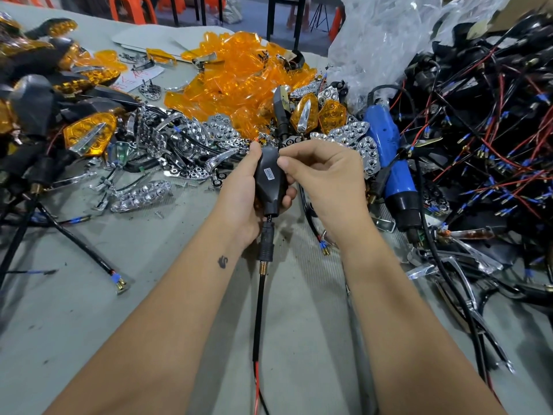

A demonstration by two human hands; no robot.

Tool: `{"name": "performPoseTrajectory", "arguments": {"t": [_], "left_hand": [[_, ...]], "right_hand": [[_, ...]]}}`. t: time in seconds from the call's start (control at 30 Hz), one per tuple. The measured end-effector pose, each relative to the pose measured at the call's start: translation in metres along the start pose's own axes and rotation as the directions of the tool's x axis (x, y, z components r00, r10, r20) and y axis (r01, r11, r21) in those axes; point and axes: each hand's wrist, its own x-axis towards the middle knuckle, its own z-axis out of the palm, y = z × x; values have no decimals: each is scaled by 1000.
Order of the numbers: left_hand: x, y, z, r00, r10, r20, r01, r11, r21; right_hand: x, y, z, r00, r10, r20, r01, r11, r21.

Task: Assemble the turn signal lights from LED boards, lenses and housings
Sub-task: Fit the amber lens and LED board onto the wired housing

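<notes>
Black housing (270, 181): held above the middle of the table (149, 295), back side up with its small label showing, stem pointing toward the body, black cable (259, 319) trailing down off the near edge.

Left hand (239, 199): cupped under and around the housing, thumb along its left flank, fingers curled beneath. Grasping firmly.

Right hand (326, 175): fingers (284, 163) bunched at the housing's upper right edge, pinching something there; whether a small part or the shell itself, cannot tell.

Step in hand, as judged: seating or checking a fit at the head of the housing. Best done with the left grip steady and low on the shell, pressure from the right applied evenly along the seam, cable kept slack so the stem does not twist.

Stock nearby: orange lenses (239, 73) heaped beyond the hands; chrome reflectors (185, 136) scattered left of centre; blue power screwdriver (389, 163) lying just right; wired housings (484, 130) piled far right; finished lights (86, 133) at left.
</notes>
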Motion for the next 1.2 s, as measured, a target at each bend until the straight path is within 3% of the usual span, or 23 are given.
{"name": "performPoseTrajectory", "arguments": {"t": [0.57,1.07,1.13,1.2], "left_hand": [[4,1,-3,996,-89,-10,88,992,-93],[8,0,-3,997,-64,38,68,991,-114],[9,1,-3,995,-68,68,77,987,-144],[10,1,-3,995,-56,78,69,983,-169]], "right_hand": [[1,2,-1,999,18,30,-16,998,-68],[-1,-8,-2,999,37,-15,-38,996,-78],[1,-8,-8,993,-5,-120,-16,985,-173],[4,-7,-15,973,-116,-202,19,905,-424]]}}
